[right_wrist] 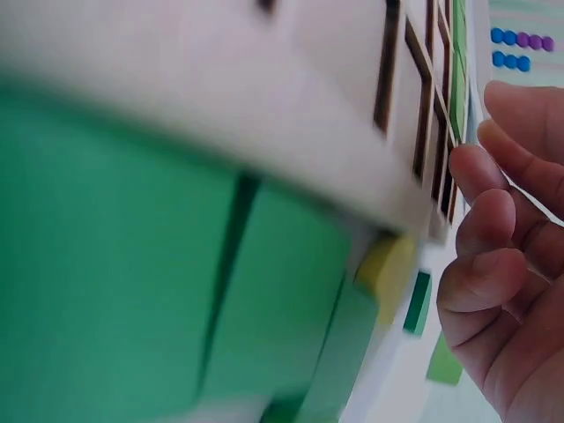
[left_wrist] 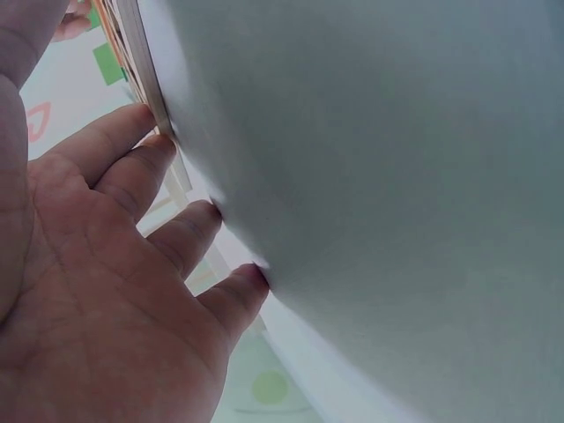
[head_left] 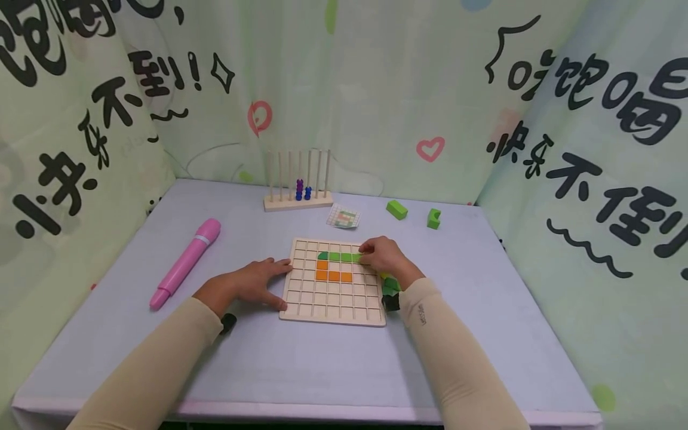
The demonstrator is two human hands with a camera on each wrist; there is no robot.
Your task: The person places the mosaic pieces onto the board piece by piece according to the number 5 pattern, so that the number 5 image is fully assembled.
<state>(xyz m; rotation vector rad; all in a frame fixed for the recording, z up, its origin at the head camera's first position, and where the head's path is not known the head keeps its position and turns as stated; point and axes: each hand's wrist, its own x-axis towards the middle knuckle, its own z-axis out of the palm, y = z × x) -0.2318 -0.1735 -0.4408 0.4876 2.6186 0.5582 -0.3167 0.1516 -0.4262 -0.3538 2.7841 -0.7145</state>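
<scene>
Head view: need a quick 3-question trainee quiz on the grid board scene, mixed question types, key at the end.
1. True or false: the left hand rests flat against the left edge of the wooden grid board.
2. Which colour is the block row that the right hand touches on the board?
A. orange
B. green
C. purple
3. Fill in: the pink pen lies on the table to the ___ of the board.

Key
1. True; its fingers are straight, with no grip on anything.
2. B; the green block row runs along the second row of cells, above the orange block.
3. left
</scene>
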